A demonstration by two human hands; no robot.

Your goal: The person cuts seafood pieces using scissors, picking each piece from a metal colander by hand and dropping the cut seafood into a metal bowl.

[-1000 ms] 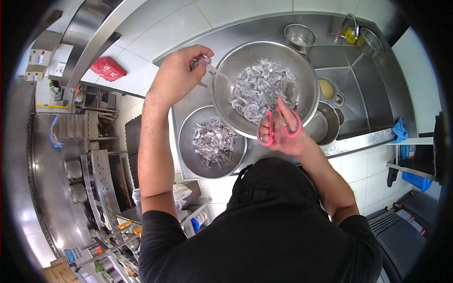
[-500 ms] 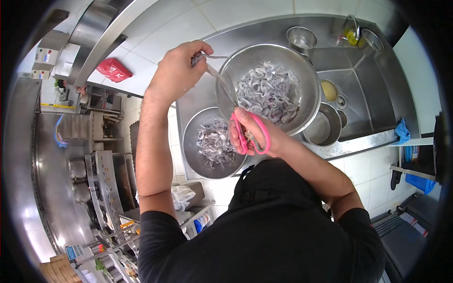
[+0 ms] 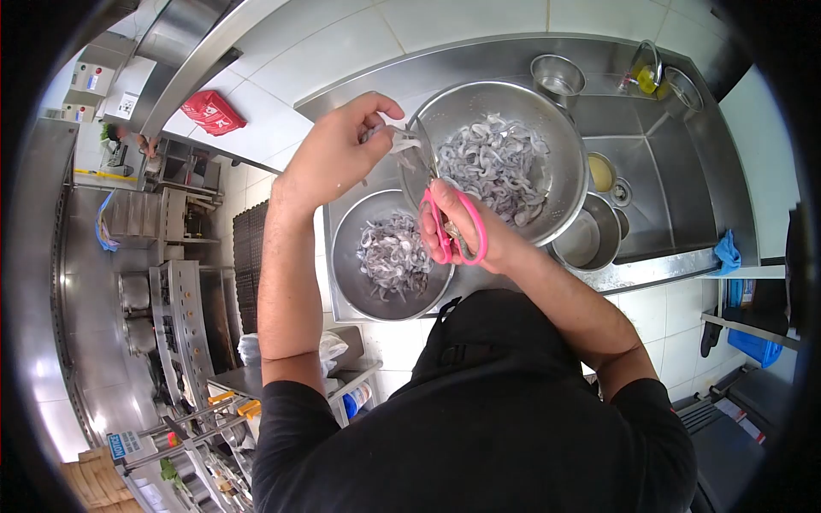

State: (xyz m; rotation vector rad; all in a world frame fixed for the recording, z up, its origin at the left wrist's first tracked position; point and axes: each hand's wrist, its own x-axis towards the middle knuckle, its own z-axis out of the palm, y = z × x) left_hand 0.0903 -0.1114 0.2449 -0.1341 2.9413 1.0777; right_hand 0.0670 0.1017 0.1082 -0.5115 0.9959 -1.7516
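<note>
My left hand pinches a limp, pale grey piece of raw seafood, which looks like shrimp. Pink-handled scissors are in my right hand, their blades pointing up beside that piece. Whether the blades touch it I cannot tell. Behind the scissors a large perforated metal colander holds a heap of similar grey pieces. Below my left hand, a steel bowl contains a smaller heap of grey pieces.
Both vessels are on a steel sink counter. A small metal pot is behind the colander, and another pot is at its right. Farther right are the sink basin, faucet and a blue cloth.
My left hand has moved slightly right and down, bringing the seafood piece closer to the scissors' blades. The scissors have shifted slightly up, and the camera view has tilted a little.
</note>
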